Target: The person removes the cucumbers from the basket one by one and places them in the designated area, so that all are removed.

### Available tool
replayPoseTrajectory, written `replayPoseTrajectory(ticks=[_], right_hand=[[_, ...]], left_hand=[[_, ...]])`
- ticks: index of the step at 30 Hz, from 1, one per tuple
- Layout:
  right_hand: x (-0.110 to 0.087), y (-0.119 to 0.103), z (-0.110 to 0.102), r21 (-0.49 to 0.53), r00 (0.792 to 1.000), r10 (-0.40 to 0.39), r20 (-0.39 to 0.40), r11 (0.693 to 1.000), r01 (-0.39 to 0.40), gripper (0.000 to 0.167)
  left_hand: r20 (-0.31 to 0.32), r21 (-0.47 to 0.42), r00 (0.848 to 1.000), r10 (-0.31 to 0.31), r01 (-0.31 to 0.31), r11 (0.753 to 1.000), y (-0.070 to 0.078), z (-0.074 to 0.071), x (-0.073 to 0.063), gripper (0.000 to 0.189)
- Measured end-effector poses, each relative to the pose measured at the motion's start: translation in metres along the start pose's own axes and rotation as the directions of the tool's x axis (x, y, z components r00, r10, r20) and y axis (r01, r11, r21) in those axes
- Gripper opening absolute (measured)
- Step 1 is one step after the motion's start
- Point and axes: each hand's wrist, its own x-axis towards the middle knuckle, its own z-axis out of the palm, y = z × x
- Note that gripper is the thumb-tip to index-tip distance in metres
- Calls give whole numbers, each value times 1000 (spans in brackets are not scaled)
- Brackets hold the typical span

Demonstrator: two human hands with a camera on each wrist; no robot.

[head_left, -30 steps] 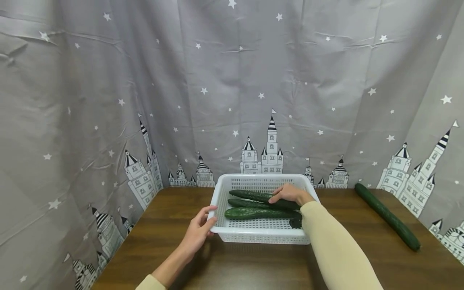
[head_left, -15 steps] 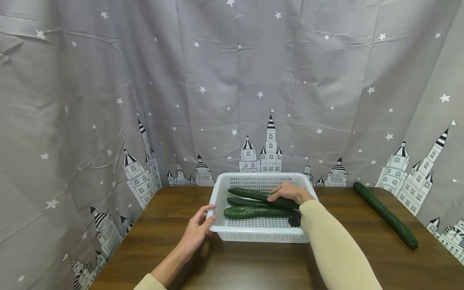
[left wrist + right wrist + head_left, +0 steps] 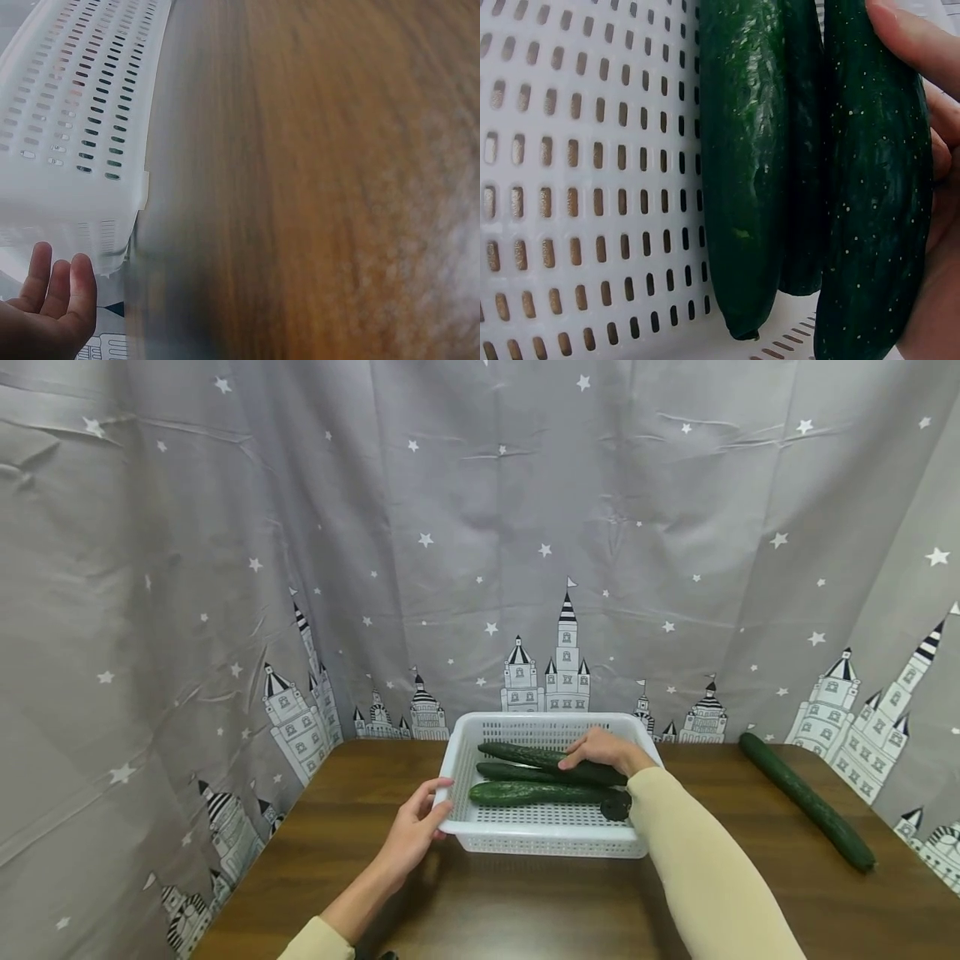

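Though partly beneath a basket (image 3: 551, 836), brown table (image 3: 551, 906), starry grey curtain (image 3: 480, 502) behind.

Soft light, pale glare on the tabletop (image 3: 555, 914), left-wrist view blurry.

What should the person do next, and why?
I'd suggest gently lifting the back cucumber: the right grip already holds it, nothing else visibly rests on it, and the left grip is on the rim of the basket, which may keep it steady.
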Motion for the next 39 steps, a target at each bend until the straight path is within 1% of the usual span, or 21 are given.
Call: replayPoseTrajectory(ticks=[3, 9, 14, 17, 24, 27, 34, 37, 39], right_hand=[[0, -1, -1, -10, 1000, -9, 3, 1000, 9, 45], [0, -4, -5, 4, 1000, -24, -6, 1000, 24, 45], [-1, -6, -10, 13, 999, -41, -6, 999, 41, 46], [-2, -7, -13, 6, 999, -49, -5, 999, 49, 48], [-6, -11, -23, 13, 999, -46, -7, 999, 46, 45], [-8, -15, -28, 0, 998, -58, -12, 998, 58, 45], [-12, -21, -37, -17, 997, -79, -15, 997, 79, 49], [-12, -25, -40, -16, 995, -95, -20, 995, 95, 50], [-13, -28, -44, 3, 995, -95, -28, 995, 95, 50]], left_hand=[[-3, 4, 1000, -1, 1, 1000, 0, 0, 0, 36], [-5, 8, 1000, 3, -3, 1000, 1, 1, 1, 36], [-4, 1, 1000, 7, -7, 1000, -1, 1, 2, 36], [-7, -1, 1000, 11, -11, 1000, 1, 0, 1, 37], [-31, -7, 999, 31, -32, 999, 1, -1, 0, 36], [-28, -6, 999, 20, -21, 1000, 2, -1, -1, 35], [20, 7, 999, -30, 30, 1000, 1, -2, -4, 38], [8, 5, 1000, -29, 29, 1000, 2, -3, -4, 37], [-6, 3, 1000, -11, 11, 1000, 3, -4, -4, 36]])
